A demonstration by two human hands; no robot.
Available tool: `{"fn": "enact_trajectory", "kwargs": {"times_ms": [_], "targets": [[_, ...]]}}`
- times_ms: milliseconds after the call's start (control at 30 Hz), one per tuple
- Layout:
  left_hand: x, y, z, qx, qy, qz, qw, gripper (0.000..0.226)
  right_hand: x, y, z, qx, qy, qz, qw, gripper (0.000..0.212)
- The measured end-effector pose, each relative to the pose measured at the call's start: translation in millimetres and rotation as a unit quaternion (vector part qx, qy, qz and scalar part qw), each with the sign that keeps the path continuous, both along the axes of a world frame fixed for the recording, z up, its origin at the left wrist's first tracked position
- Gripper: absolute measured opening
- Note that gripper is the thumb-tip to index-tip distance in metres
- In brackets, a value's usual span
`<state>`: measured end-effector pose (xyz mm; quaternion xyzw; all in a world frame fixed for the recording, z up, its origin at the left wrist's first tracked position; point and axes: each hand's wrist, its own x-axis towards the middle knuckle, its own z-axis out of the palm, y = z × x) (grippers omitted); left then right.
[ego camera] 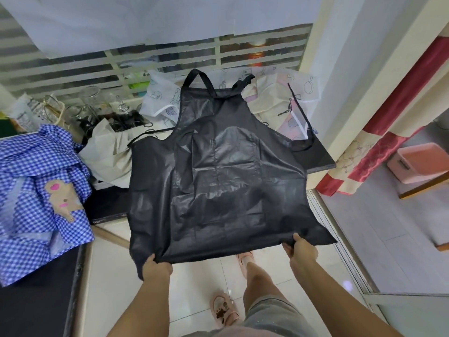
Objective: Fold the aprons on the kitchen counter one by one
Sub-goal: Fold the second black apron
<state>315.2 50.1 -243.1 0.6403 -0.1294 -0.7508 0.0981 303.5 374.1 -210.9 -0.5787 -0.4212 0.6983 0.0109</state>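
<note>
Mostly the fingers are tucked under the cloth, so only the thumbs show on top. The left hand [156, 265] and the right hand [301, 250] each pinch the bottom edge of the black apron [218, 171] and hold it out flat above the floor. Its top half lies on the dark counter [109, 205] and hides much of it. A blue checked apron [41, 190] sits bunched at the left, cut off by the edge. White printed cloth [167, 98] lies behind, and I cannot tell how many pieces it is.
</note>
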Motion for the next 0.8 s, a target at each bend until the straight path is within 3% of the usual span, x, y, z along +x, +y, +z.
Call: {"fn": "enact_trajectory", "kwargs": {"times_ms": [167, 267, 367, 500, 600, 667, 800], "targets": [[7, -10, 15, -0.083, -0.035, -0.014, 0.996, 0.044, 9, 7, -2, 0.002, 0.003, 0.004, 1.0, 0.031], [-11, -15, 44, -0.169, -0.084, 0.034, 0.981, 0.045, 5, 4, 10, 0.036, 0.019, 0.037, 0.998, 0.028], [-38, -14, 73, -0.246, -0.054, 0.051, 0.966, 0.049, -1, -2, 29, 0.084, 0.029, 0.078, 0.993, 0.034], [-75, -23, 127, -0.303, 0.053, 0.102, 0.946, 0.053, -24, -5, 80, 0.072, 0.122, 0.035, 0.989, 0.037], [-104, -35, 181, -0.31, 0.168, 0.119, 0.928, 0.028, -50, -3, 137, 0.067, 0.235, -0.018, 0.97, 0.022], [-123, -39, 220, -0.291, 0.261, 0.11, 0.914, 0.008, -73, 2, 168, 0.055, 0.306, -0.023, 0.95, 0.02], [-163, -50, 270, -0.235, 0.406, 0.028, 0.882, 0.008, -127, 8, 211, 0.028, 0.357, -0.002, 0.934, 0.026]]}}
